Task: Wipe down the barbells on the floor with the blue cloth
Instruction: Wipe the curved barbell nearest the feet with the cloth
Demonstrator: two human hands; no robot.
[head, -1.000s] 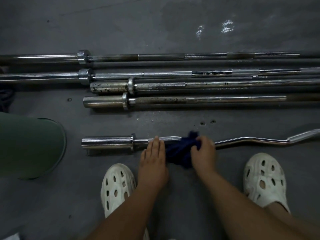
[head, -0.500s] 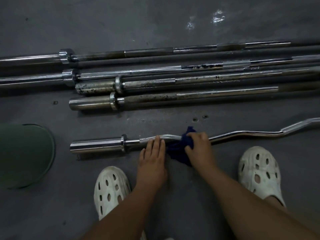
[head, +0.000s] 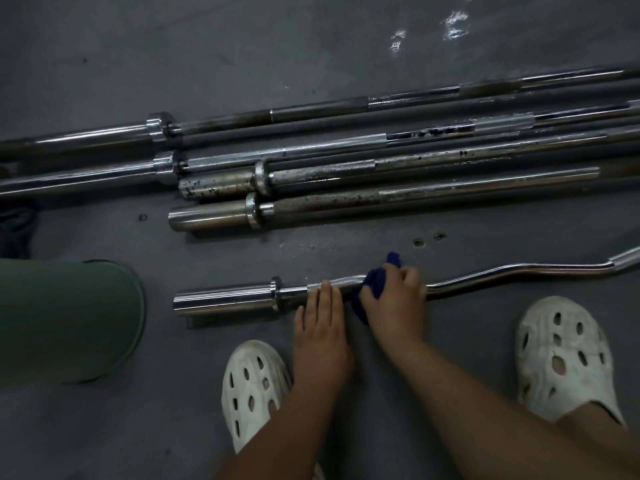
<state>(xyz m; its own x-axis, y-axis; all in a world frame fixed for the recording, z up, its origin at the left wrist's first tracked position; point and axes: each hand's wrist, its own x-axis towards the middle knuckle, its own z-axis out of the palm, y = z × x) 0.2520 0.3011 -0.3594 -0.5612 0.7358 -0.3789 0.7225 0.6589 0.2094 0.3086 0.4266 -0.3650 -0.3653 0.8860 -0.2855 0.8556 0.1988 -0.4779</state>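
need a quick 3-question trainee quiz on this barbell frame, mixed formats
1. Multiple choice: how many straight barbells lie beyond the curved bar? A two, B four, C seven.
2. True or false: the left hand grips the blue cloth.
3. Short answer: which bar does the right hand hold the cloth against?
Key: 1 B. 2 False; its straight fingers rest on the curved bar. 3 The curved bar.
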